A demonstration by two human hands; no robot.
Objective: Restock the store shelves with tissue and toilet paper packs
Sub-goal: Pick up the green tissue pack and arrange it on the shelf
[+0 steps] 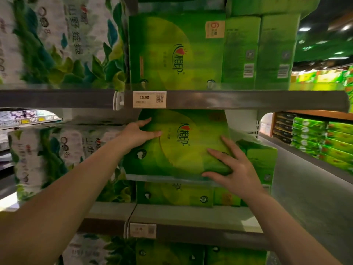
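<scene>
pressing a green tissue pack into the middle shelf

pressing from both sides, two bare hands steady a green tissue pack (177,144) that sits on top of another green pack (175,194) on the middle shelf (191,215). the left hand (136,134) lies flat against the pack's upper left face, fingers straight and spread, thumb up near the top edge; its grip is wide, only touching. the right hand (235,165) rests on the lower right corner of the same pack, fingers spread and nearly straight, thumb along the bottom edge; its grip is also wide, nothing pinched. the pack looks tilted, its top leaning back under the shelf above.

just left of it stands a white and green toilet paper pack (47,155), touching or nearly touching the green one. to the right, a narrower green pack (261,159) shows its side.

the upper shelf edge (248,99) carries a price tag (149,99) reading 16.90. above it stand more green packs (175,50) and another white toilet paper pack (57,41). a second, blurred price tag (142,230) hangs on the middle shelf's edge. far right, across a grey aisle floor (313,197), a further shelf holds stacked green packs (324,142). the picture is blurred at its edges.
</scene>
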